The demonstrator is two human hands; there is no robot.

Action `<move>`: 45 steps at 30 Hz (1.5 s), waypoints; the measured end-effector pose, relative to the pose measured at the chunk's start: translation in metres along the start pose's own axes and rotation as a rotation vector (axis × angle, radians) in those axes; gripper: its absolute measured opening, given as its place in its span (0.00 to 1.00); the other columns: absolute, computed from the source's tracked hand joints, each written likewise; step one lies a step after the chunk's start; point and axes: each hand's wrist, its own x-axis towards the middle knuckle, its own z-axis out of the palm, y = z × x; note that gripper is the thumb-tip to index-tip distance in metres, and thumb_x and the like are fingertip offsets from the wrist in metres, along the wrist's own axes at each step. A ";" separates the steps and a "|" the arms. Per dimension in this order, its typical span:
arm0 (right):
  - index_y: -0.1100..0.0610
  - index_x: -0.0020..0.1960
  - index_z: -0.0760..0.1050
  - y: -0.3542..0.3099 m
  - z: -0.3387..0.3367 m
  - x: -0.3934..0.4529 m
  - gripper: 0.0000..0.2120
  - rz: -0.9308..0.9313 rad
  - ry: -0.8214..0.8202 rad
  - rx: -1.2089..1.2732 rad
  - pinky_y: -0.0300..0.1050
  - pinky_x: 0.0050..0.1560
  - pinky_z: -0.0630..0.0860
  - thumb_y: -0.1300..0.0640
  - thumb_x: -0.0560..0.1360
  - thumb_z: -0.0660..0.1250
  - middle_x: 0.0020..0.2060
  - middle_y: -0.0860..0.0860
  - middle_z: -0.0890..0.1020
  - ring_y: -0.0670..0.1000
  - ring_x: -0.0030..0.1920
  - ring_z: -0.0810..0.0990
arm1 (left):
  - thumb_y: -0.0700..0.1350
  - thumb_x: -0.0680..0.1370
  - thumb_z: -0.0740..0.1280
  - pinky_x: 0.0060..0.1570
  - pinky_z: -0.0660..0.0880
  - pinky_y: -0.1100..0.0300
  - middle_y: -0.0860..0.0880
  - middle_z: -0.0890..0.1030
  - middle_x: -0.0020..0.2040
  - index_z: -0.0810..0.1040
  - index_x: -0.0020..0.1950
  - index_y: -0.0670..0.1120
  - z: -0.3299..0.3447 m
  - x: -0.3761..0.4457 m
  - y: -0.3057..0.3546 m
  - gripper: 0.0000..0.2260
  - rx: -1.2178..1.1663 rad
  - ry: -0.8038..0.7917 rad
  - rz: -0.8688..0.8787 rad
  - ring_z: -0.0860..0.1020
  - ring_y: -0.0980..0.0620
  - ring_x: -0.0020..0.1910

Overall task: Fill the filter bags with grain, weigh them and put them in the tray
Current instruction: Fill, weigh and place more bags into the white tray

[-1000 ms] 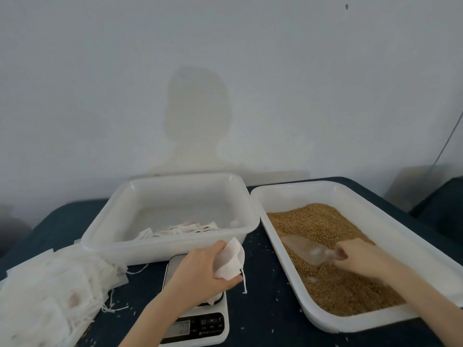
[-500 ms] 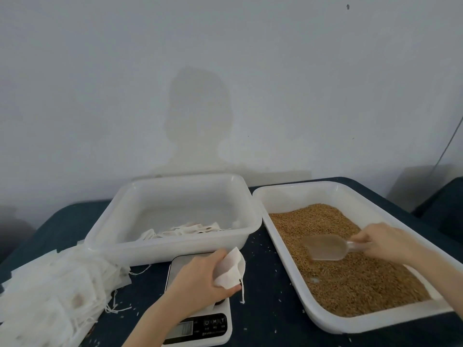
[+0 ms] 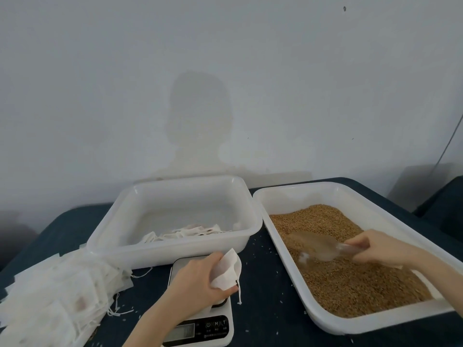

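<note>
Two white plastic tubs sit side by side on the dark blue tabletop: the deep white rectangular tub on the left holds a thin layer of white filter bags on its floor, the shallow white rectangular tray on the right is largely covered with brown grain. Left hand hovers over the platform of the small white digital kitchen scale, fingers and thumb curled around one white drawstring filter bag; bag is crumpled, mouth facing right, its string dangling just past the scale's right edge. Whether the bag or hand touches the platform: cannot tell. Right hand is inside the grain tray, fingers clenched round the handle of a clear plastic scoop; scoop bowl points left, tilted down, looks part-loaded with grain, motion-blurred. Scoop and bag are well apart, with the tray wall between them. Loose heap of flat white empty filter bags lies at the table's left edge, strings trailing toward the scale. Stray grains are scattered on the tabletop between scale and tray. Scale display is unreadable.
</note>
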 end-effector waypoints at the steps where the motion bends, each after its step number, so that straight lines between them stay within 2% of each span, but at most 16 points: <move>1: 0.48 0.55 0.82 0.002 -0.002 -0.002 0.15 -0.001 0.017 0.027 0.44 0.48 0.80 0.63 0.72 0.71 0.44 0.49 0.86 0.53 0.42 0.81 | 0.62 0.69 0.68 0.37 0.66 0.67 0.60 0.73 0.34 0.69 0.51 0.61 -0.001 0.000 -0.001 0.15 -0.009 0.004 -0.013 0.71 0.62 0.35; 3: 0.48 0.56 0.81 0.003 -0.006 -0.006 0.15 -0.001 0.045 0.070 0.40 0.45 0.77 0.62 0.73 0.71 0.43 0.48 0.86 0.51 0.39 0.80 | 0.62 0.69 0.68 0.36 0.65 0.67 0.61 0.74 0.35 0.70 0.57 0.59 -0.002 0.000 -0.002 0.20 -0.001 0.004 -0.031 0.72 0.64 0.36; 5: 0.48 0.56 0.81 0.002 -0.010 -0.010 0.15 0.010 0.062 0.099 0.35 0.44 0.76 0.63 0.73 0.71 0.44 0.45 0.86 0.44 0.40 0.81 | 0.63 0.68 0.67 0.37 0.65 0.67 0.61 0.74 0.36 0.69 0.60 0.60 -0.002 0.001 -0.004 0.23 0.014 -0.003 -0.034 0.72 0.63 0.36; 7: 0.48 0.56 0.80 0.000 -0.011 -0.013 0.15 0.020 0.068 0.114 0.28 0.36 0.73 0.64 0.73 0.71 0.41 0.43 0.86 0.37 0.34 0.79 | 0.64 0.67 0.66 0.37 0.66 0.66 0.60 0.74 0.36 0.69 0.60 0.59 -0.001 0.001 -0.004 0.24 0.022 -0.011 -0.030 0.72 0.62 0.36; 9: 0.47 0.55 0.80 -0.002 -0.011 -0.016 0.15 0.016 0.067 0.120 0.27 0.35 0.72 0.63 0.74 0.70 0.40 0.41 0.85 0.37 0.34 0.79 | 0.66 0.65 0.64 0.37 0.69 0.64 0.59 0.73 0.35 0.69 0.58 0.58 0.001 0.002 -0.004 0.24 0.022 -0.020 -0.030 0.71 0.61 0.35; 12: 0.45 0.55 0.80 -0.008 -0.013 -0.022 0.15 -0.015 0.075 0.158 0.29 0.38 0.73 0.62 0.73 0.71 0.42 0.40 0.85 0.38 0.39 0.81 | 0.68 0.63 0.61 0.40 0.73 0.61 0.58 0.74 0.34 0.70 0.55 0.58 0.003 0.003 -0.004 0.25 0.003 -0.020 -0.037 0.71 0.59 0.34; 15: 0.47 0.56 0.79 -0.022 -0.018 -0.028 0.16 -0.074 0.096 0.192 0.26 0.34 0.72 0.63 0.73 0.71 0.41 0.40 0.85 0.37 0.35 0.80 | 0.68 0.62 0.61 0.41 0.73 0.62 0.58 0.75 0.36 0.70 0.55 0.59 0.002 0.003 -0.005 0.25 -0.026 -0.011 -0.048 0.72 0.59 0.36; 17: 0.47 0.57 0.80 -0.038 -0.021 -0.033 0.17 -0.129 0.075 0.175 0.31 0.38 0.75 0.62 0.72 0.72 0.43 0.42 0.86 0.41 0.39 0.82 | 0.68 0.63 0.62 0.37 0.69 0.64 0.59 0.75 0.36 0.69 0.55 0.59 0.001 0.003 -0.004 0.24 -0.018 -0.008 -0.041 0.72 0.60 0.34; 20: 0.46 0.57 0.81 -0.070 -0.021 -0.039 0.17 -0.230 -0.025 0.132 0.41 0.51 0.78 0.60 0.72 0.73 0.50 0.43 0.85 0.46 0.47 0.83 | 0.66 0.66 0.64 0.34 0.65 0.66 0.59 0.75 0.36 0.68 0.58 0.59 -0.001 0.002 -0.004 0.24 0.022 -0.012 -0.028 0.72 0.60 0.34; 29: 0.40 0.55 0.82 -0.121 0.004 -0.038 0.16 -0.356 -0.217 0.126 0.32 0.47 0.75 0.58 0.71 0.74 0.49 0.42 0.85 0.41 0.47 0.82 | 0.70 0.64 0.62 0.34 0.64 0.65 0.60 0.74 0.35 0.64 0.53 0.61 -0.012 -0.005 -0.005 0.23 0.108 -0.006 0.000 0.72 0.61 0.34; 33: 0.34 0.54 0.80 -0.122 0.009 -0.033 0.17 -0.360 -0.201 0.092 0.38 0.50 0.77 0.53 0.70 0.74 0.48 0.43 0.85 0.45 0.47 0.82 | 0.70 0.64 0.61 0.38 0.71 0.63 0.60 0.76 0.39 0.66 0.54 0.60 -0.017 -0.007 -0.008 0.24 0.099 0.014 0.002 0.75 0.59 0.38; 35: 0.33 0.53 0.80 -0.122 0.011 -0.031 0.17 -0.360 -0.193 0.080 0.37 0.50 0.78 0.52 0.69 0.74 0.47 0.44 0.85 0.46 0.46 0.82 | 0.70 0.64 0.62 0.39 0.72 0.62 0.60 0.77 0.39 0.66 0.54 0.59 -0.018 -0.008 -0.009 0.24 0.111 0.023 0.001 0.75 0.58 0.38; 39: 0.33 0.53 0.80 -0.124 0.013 -0.030 0.17 -0.354 -0.196 0.073 0.36 0.47 0.77 0.51 0.69 0.74 0.46 0.44 0.85 0.45 0.44 0.82 | 0.72 0.63 0.59 0.36 0.66 0.66 0.63 0.73 0.38 0.65 0.56 0.61 -0.018 -0.009 -0.009 0.26 0.189 0.046 0.024 0.73 0.59 0.38; 42: 0.32 0.51 0.80 -0.129 0.015 -0.030 0.17 -0.346 -0.192 0.043 0.37 0.48 0.76 0.52 0.69 0.75 0.46 0.40 0.85 0.42 0.46 0.82 | 0.73 0.64 0.58 0.42 0.62 0.64 0.64 0.70 0.41 0.62 0.55 0.63 -0.017 -0.010 -0.008 0.25 0.272 0.064 0.042 0.69 0.60 0.41; 45: 0.33 0.51 0.80 -0.134 0.017 -0.031 0.17 -0.336 -0.197 0.023 0.42 0.54 0.78 0.53 0.69 0.75 0.48 0.38 0.84 0.41 0.48 0.82 | 0.70 0.67 0.62 0.47 0.59 0.64 0.63 0.69 0.42 0.63 0.57 0.61 -0.018 -0.009 -0.007 0.24 0.349 0.083 0.036 0.65 0.60 0.42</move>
